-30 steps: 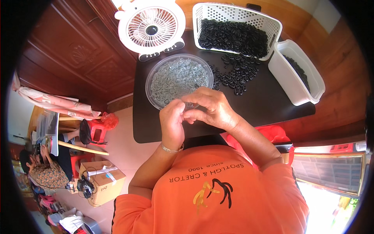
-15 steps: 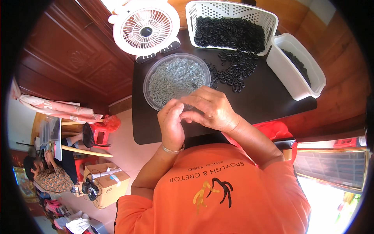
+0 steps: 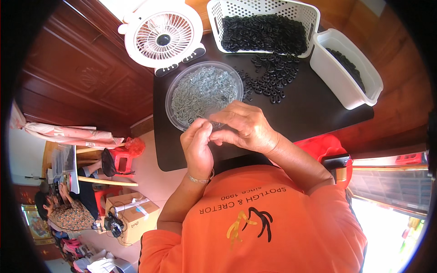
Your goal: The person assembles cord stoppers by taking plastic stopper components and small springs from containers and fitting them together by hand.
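Packages: 1 brown cardboard box on the pale floor at lower left, near the seated person's left elbow. Box-shaped, flaps partly open, with white strapping or paper across its top and a small dark printed mark on the side facing the camera. A tangle of dark gear lies just beside it on its left.

Printed matter: the orange shirt carries 2 curved lines of dark lettering above a yellow and black graphic, at lower centre.

Signs, screens: none clearly visible.
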